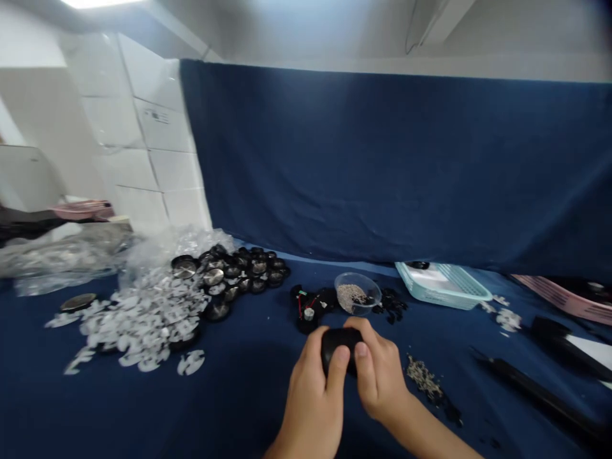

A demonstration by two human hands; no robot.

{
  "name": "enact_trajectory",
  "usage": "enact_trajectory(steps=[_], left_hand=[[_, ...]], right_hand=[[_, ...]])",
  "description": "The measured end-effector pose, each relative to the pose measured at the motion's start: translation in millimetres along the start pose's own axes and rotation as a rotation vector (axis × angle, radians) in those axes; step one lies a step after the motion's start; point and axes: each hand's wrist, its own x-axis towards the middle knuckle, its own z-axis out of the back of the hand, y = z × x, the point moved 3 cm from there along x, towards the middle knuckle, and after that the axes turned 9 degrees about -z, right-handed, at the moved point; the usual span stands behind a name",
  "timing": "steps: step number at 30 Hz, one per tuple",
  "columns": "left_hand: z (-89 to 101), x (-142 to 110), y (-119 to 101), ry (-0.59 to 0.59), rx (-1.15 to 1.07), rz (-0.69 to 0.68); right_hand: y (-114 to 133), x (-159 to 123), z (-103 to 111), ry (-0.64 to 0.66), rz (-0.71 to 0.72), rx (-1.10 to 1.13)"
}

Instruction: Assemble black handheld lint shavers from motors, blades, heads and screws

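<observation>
Both my hands hold one small black rounded part just above the blue cloth at centre bottom. My left hand grips its left side with the thumb pressed on top. My right hand grips its right side, thumb on top as well. Just beyond the part lies a black piece with red and green wires. A small clear bowl of fine grey bits stands behind that.
A heap of white paper discs and several black round metal-faced parts lie at the left. A pale blue basket sits at the right, with a pile of small screws and black tools nearer. A blue curtain hangs behind.
</observation>
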Motion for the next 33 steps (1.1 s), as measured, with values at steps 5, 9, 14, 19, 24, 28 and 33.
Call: enact_trajectory(steps=[5,9,14,19,24,28,33], left_hand=[[24.6,1.1,-9.1,-0.104,-0.018,-0.047],[41.6,0.5,-7.2,-0.112,-0.158,0.013],[51.2,-9.6,8.6,-0.123,-0.322,0.163],[56.5,-17.4,23.8,-0.174,-0.351,0.149],[63.2,-9.8,26.3,-0.150,-0.424,0.191],[57.5,-3.1,32.0,-0.011,-0.615,0.425],[50.9,-6.3,24.8,0.096,-0.843,0.572]], right_hand=[[17.2,9.7,-17.8,0.001,-0.084,0.099],[23.8,15.5,-33.5,0.021,-0.137,0.130],[36.8,12.3,-49.7,0.077,-0.162,0.127],[49.5,9.6,-62.5,0.131,-0.157,0.141],[48.1,15.9,-67.1,0.130,-0.251,0.210],[45.4,22.8,-61.4,0.188,-0.381,0.340],[43.7,25.5,-46.3,0.296,-0.424,0.594]])
